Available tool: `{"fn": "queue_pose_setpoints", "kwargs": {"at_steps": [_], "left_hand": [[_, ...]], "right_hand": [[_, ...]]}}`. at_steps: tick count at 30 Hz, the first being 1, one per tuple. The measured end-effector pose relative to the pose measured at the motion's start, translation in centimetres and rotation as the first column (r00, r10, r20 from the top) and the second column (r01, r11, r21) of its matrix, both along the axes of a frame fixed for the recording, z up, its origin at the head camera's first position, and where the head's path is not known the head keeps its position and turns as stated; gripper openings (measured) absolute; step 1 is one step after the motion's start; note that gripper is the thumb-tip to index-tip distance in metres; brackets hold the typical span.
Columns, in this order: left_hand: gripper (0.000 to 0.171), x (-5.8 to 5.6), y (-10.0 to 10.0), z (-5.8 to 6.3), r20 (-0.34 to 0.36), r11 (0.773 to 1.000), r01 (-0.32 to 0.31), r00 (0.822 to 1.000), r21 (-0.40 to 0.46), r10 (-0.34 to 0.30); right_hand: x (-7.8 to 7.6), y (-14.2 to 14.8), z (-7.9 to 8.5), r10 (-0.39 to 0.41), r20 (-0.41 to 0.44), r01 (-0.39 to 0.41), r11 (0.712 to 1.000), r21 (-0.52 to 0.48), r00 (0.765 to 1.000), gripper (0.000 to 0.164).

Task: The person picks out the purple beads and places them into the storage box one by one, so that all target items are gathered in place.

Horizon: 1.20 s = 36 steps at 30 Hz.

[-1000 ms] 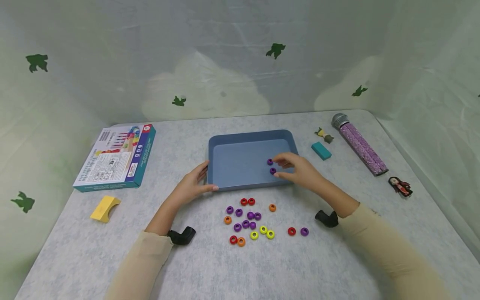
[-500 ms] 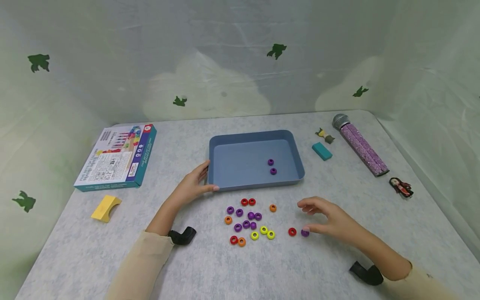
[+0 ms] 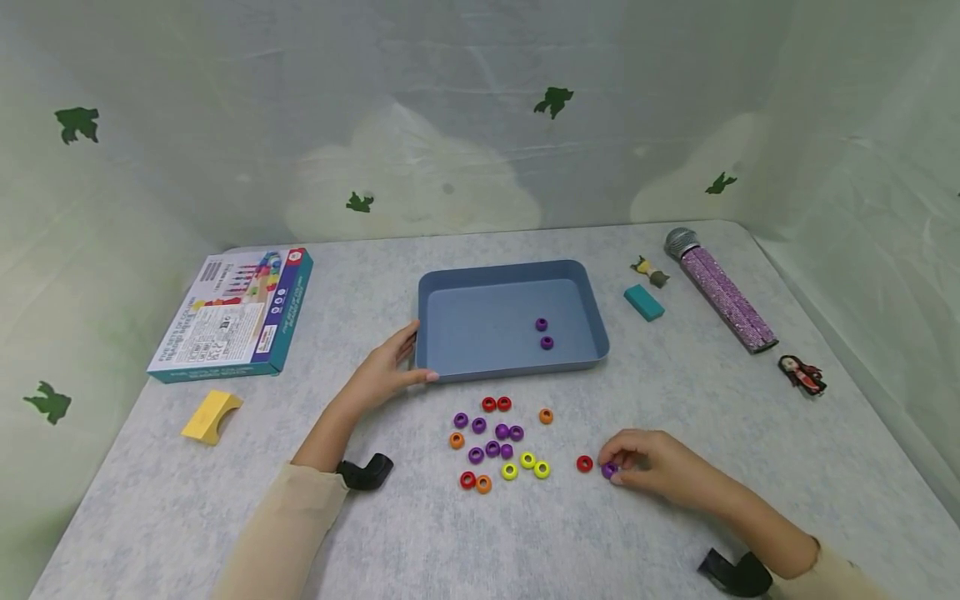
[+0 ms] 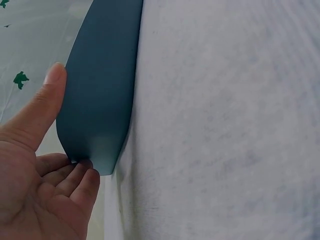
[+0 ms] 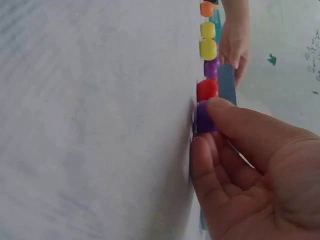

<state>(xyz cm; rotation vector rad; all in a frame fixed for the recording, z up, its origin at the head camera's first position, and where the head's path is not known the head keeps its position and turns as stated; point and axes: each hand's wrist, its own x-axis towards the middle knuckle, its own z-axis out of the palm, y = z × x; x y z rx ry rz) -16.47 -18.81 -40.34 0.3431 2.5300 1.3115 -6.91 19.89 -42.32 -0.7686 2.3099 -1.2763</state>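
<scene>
My right hand [image 3: 660, 467] pinches a purple bead [image 5: 204, 117] between thumb and fingers, down at the table surface. A red bead [image 3: 584, 463] lies just left of it. My left hand [image 3: 378, 371] holds the front left corner of a shallow blue-grey tray [image 3: 480, 375]. Its thumb is at the front wall and its curled fingers touch the left side, as the left wrist view [image 4: 55, 185] shows. Two purple beads, a rear bead [image 3: 542, 324] and a front bead [image 3: 547, 342], lie inside the tray. Several purple, red, orange and yellow beads [image 3: 509, 472] lie loose before the tray.
A flat product box [image 3: 232, 317] and a yellow arch block [image 3: 212, 417] are at the left. On the right lie a teal block [image 3: 643, 302], a small figure [image 3: 649, 272], a glittery purple microphone [image 3: 723, 296] and a small doll [image 3: 802, 375]. Pale cloth walls surround the table.
My right hand has left the tray, come toward the front right, and closed its fingers around the lone purple bead. My left hand stays at the tray corner.
</scene>
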Motion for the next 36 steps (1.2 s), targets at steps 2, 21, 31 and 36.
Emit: {"fn": "queue_pose_setpoints", "kwargs": {"at_steps": [2,21,31,36], "left_hand": [[0.092,-0.3,-0.3,-0.7,-0.009,1.0,0.001,1.0,-0.004,-0.001],[0.083,1.0,1.0,2.3,-0.002,1.0,-0.007,1.0,-0.004,0.007],[0.092,-0.4,-0.1,-0.6,-0.003,0.999,-0.001,1.0,-0.041,0.001],[0.09,-0.2,0.0,-0.4,0.005,0.999,-0.017,1.0,-0.041,0.017]], "right_hand": [[-0.3,-0.1,0.4,-0.022,0.018,0.022,1.0,0.0,1.0,0.018],[-12.6,-5.1,3.3,-0.253,-0.075,0.237,0.955,-0.181,0.964,0.028],[-16.2,-8.1,0.7,-0.229,-0.052,0.23,0.973,0.027,0.972,0.017],[-16.2,-8.7,0.7,-0.193,-0.1,0.205,0.969,0.136,0.976,0.015]]}}
